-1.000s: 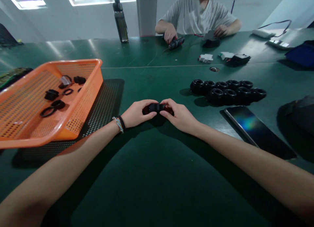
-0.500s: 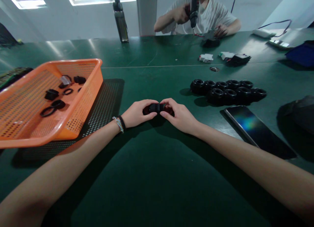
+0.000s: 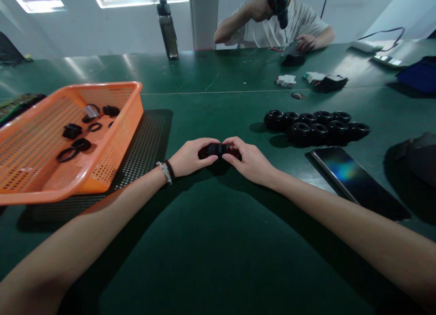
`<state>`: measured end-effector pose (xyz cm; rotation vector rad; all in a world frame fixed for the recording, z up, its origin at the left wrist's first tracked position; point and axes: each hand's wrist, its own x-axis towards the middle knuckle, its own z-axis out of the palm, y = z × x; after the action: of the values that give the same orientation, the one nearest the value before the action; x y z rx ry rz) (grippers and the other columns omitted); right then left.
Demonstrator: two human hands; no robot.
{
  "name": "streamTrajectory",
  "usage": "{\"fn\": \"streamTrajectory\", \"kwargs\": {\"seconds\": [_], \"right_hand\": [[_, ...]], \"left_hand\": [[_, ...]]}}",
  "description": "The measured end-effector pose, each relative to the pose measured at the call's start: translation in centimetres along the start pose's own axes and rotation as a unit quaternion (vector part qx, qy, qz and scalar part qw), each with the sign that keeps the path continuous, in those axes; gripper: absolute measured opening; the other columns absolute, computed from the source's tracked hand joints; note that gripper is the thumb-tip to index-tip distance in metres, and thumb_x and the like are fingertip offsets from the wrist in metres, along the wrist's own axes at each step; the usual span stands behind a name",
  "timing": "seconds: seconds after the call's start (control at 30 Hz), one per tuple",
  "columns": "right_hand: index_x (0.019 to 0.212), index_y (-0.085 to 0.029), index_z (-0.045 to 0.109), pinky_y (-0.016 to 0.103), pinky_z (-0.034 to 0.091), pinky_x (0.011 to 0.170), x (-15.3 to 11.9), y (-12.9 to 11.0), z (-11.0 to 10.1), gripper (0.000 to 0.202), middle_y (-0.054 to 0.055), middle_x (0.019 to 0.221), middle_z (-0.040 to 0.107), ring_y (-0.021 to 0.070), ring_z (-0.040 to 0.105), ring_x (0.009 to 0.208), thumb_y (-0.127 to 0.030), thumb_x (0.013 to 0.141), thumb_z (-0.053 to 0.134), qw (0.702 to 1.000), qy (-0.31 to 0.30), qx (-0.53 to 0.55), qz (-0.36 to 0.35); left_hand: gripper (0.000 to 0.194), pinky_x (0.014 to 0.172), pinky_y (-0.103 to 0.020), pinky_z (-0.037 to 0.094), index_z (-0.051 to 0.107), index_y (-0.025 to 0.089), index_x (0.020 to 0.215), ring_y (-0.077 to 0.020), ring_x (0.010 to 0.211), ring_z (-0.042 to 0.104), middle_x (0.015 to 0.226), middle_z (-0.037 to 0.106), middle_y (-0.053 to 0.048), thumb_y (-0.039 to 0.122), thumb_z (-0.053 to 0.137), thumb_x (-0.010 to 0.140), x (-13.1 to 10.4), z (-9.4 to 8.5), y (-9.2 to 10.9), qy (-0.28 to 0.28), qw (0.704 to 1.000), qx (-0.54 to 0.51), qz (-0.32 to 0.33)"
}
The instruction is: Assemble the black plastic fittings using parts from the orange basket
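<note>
A: Hands first: what have we got hold of?

B: Our left hand [image 3: 194, 158] is curled nearly closed, thumb below and fingers above, round the left end of a small black cylindrical part [image 3: 214, 149], apparently plastic. Our right hand [image 3: 251, 161] pinches its right end, closed about as far. One piece or two mated: we cannot tell.

A: Position?

B: Low over the dark green smooth-topped bench [image 3: 218, 242], well in from its far edge and to the right of the right edge of the orange perforated plastic basket [image 3: 131, 133]. Glossy black ring-topped parts [image 3: 319, 133] stand clustered nearer the bench's right side.

A: Handling notes?

B: In our judgement, both grips should share one axis, wrists level; a tilt could make so short a part slip. We'd press evenly from both ends and leave the middle, where our fingertips nearly meet, uncovered for inspection.
</note>
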<state>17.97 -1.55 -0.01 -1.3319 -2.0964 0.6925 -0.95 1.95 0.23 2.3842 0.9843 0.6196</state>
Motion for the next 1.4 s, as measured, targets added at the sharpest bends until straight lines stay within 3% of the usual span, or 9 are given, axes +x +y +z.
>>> {"fn": "streamTrajectory", "kwargs": {"seconds": [1.4], "right_hand": [[0.100, -0.017, 0.050, 0.029, 0.042, 0.063, 0.19, 0.26, 0.22, 0.018, 0.004, 0.081, 0.064, 0.0166, 0.058, 0.070, -0.023, 0.082, 0.050, 1.000, 0.010, -0.007, -0.009]], "left_hand": [[0.035, 0.078, -0.028, 0.048, 0.058, 0.012, 0.110, -0.0169, 0.087, 0.061, 0.103, 0.066, -0.008, 0.028, 0.054, 0.078, 0.01, 0.24, -0.27, 0.004, 1.000, 0.013, 0.018]]}}
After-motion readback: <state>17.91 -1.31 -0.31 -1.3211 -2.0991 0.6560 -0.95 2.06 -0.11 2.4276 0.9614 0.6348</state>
